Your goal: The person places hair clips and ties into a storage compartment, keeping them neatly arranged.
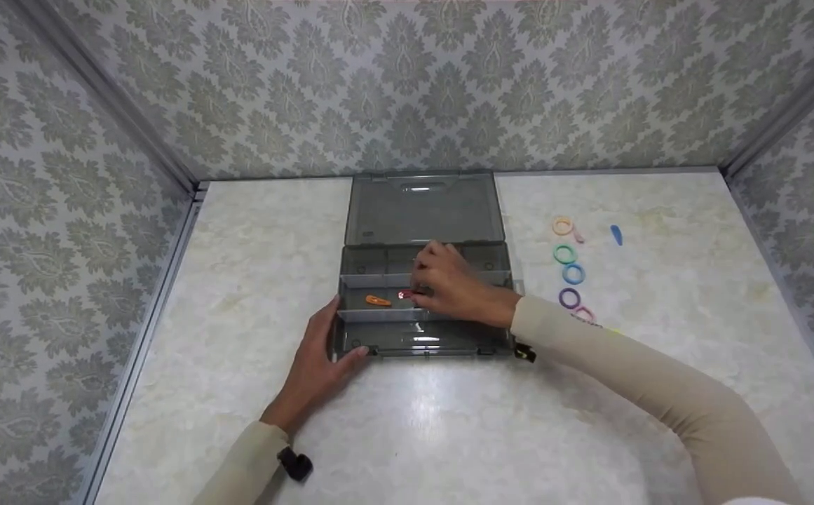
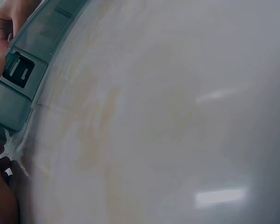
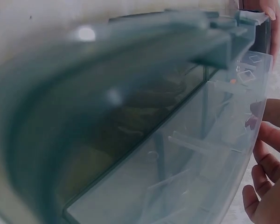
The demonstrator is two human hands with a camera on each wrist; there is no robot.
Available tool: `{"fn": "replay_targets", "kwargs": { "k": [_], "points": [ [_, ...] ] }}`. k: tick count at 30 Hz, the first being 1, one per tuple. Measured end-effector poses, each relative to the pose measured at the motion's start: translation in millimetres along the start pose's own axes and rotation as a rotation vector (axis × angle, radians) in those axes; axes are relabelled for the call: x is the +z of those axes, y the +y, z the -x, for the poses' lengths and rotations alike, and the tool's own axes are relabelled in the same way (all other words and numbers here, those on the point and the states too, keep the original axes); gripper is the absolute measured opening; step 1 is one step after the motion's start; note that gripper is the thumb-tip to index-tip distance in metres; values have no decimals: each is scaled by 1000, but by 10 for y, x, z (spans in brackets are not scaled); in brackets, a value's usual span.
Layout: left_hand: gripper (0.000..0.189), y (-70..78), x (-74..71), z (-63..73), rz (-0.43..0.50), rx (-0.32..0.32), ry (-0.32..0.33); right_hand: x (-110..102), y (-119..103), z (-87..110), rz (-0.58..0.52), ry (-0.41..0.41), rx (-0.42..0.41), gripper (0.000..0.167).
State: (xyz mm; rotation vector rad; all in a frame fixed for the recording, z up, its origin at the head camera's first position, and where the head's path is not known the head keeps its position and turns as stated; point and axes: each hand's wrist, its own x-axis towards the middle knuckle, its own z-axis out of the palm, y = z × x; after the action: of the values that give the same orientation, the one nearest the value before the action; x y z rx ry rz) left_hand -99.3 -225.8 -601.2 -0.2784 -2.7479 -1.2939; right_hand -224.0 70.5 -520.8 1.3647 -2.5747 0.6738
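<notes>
Head view: a clear grey compartment box (image 1: 421, 280) lies open on a pale marble table (image 1: 449, 421), lid back against the wall; the left hand (image 1: 319, 361) grips its front left corner; the right hand (image 1: 452, 284) reaches into the middle row, fingers pinching a small red clip (image 1: 404, 295) beside an orange clip (image 1: 378, 301); coloured hair rings (image 1: 566, 263) lie to the right

Left wrist view: box latch (image 2: 18, 70) and blurred tabletop

Right wrist view: transparent dividers (image 3: 196, 144), curled fingers (image 3: 266, 158)
</notes>
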Motion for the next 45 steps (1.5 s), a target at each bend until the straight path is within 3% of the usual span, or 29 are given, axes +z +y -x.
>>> {"fn": "replay_targets", "kwargs": {
  "k": [6,22,33,45],
  "points": [
    [103,-10,0,-3,-2,16,6,22,12,0,34,-8,-2,14],
    [106,16,-19,5,6,-22,-9,-100,212,270,-123,96,-5,12],
    [106,2,-9,5,12,10,6,-288,343,546,-172,107,86,14],
    [106,9,-12,5,-2,-12,2,-419,466,888,-270,104,247,16]
  ]
}}
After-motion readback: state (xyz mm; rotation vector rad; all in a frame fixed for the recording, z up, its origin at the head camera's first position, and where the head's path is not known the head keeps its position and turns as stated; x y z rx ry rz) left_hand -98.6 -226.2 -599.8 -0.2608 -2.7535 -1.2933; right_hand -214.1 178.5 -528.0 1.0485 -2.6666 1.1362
